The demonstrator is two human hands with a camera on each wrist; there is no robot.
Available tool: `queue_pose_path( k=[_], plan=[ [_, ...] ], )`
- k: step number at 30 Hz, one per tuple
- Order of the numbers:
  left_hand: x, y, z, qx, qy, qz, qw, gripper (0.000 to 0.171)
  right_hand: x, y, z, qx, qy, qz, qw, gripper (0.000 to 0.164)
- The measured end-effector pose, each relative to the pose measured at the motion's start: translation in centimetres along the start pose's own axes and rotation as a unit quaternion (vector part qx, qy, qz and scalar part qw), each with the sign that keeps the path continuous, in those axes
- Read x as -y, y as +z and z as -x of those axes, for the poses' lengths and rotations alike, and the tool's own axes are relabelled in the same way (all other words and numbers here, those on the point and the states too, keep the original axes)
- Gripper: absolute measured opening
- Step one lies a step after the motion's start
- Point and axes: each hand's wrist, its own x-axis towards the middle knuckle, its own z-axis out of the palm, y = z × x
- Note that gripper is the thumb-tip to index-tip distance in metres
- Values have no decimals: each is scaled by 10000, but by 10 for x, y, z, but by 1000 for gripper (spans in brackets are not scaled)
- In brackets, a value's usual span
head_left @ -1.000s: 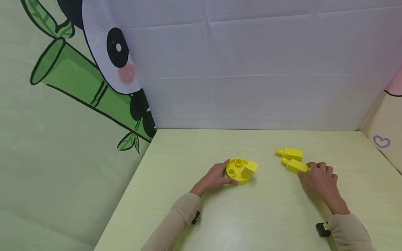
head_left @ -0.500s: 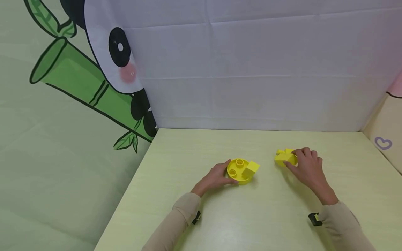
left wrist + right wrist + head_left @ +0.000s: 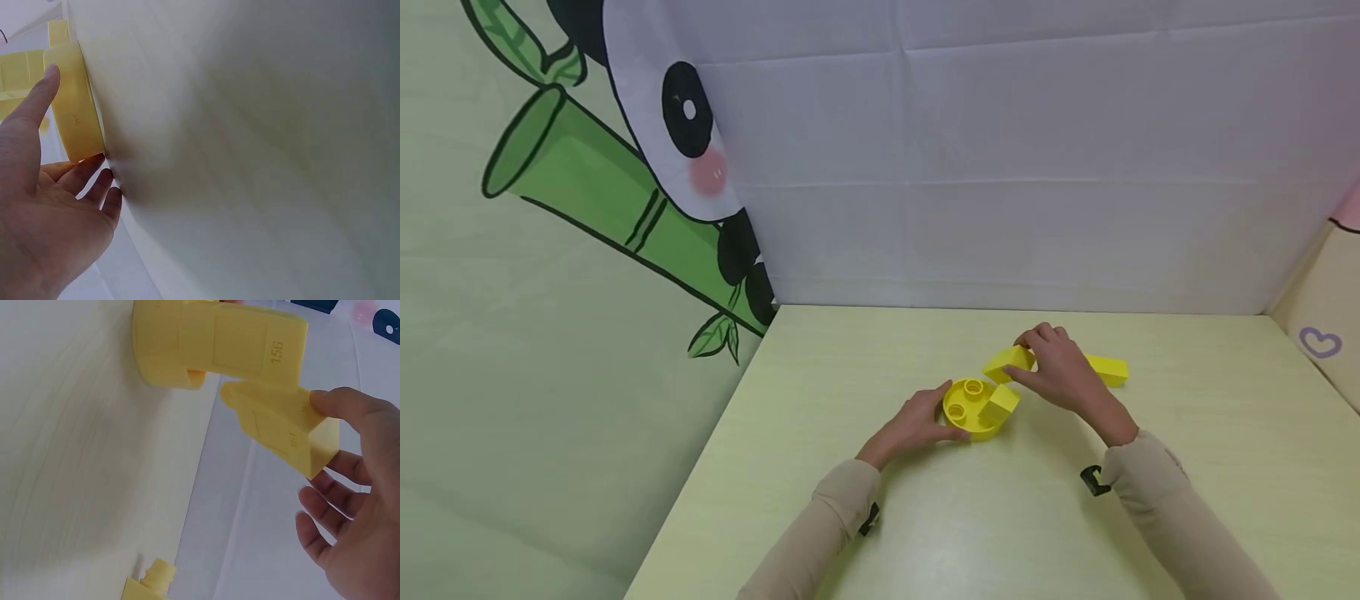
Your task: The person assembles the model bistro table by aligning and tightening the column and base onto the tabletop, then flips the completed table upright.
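Note:
A round yellow base [image 3: 967, 413] with raised ring sockets sits on the table. My left hand [image 3: 913, 425] grips its rim, thumb at the near side and fingers at the far side. One yellow block [image 3: 1000, 404] stands upright in the base. My right hand [image 3: 1060, 371] pinches a second yellow block [image 3: 281, 428] by its wide end, between thumb and fingers. In the right wrist view its narrow peg end points toward the base, and it overlaps the standing block. Both blocks carry stamped digits in that view.
A third yellow block [image 3: 1108, 369] lies on the pale wooden table [image 3: 1000, 517], to the right behind the right hand. A white cloth wall [image 3: 1000, 167] rises at the table's back edge, and a printed panda cloth [image 3: 587, 417] hangs on the left.
My right hand has picked up one of the two lying blocks and carried it left to beside the base, turning it on the way. The left hand and base have stayed put.

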Motion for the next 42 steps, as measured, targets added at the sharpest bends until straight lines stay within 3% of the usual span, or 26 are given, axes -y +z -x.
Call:
queue_pose_path(
  k=[5, 10, 18, 27, 35, 42],
  plan=[
    [1, 1, -4, -41, 55, -7, 10000, 98, 4, 6, -15, 521, -51, -244, 9983, 38],
    [1, 2, -6, -64, 46, 5, 10000, 99, 6, 11, -26, 846, 9, -116, 9963, 40],
    [-12, 5, -16, -127, -128, 23, 9998, 100, 4, 10, -44, 768, 148, 10, 9969, 42],
    [-25, 9, -30, -216, 40, 83, 9997, 99, -1, 5, -56, 691, 353, 300, 9965, 48],
    [-12, 7, -21, -203, 71, 56, 9998, 99, 17, 24, -51, 520, 739, 453, 9949, 55],
    [-9, 8, -22, -255, 189, 10, 9995, 98, 17, 14, -45, 886, 317, 248, 9953, 56]
  ],
)
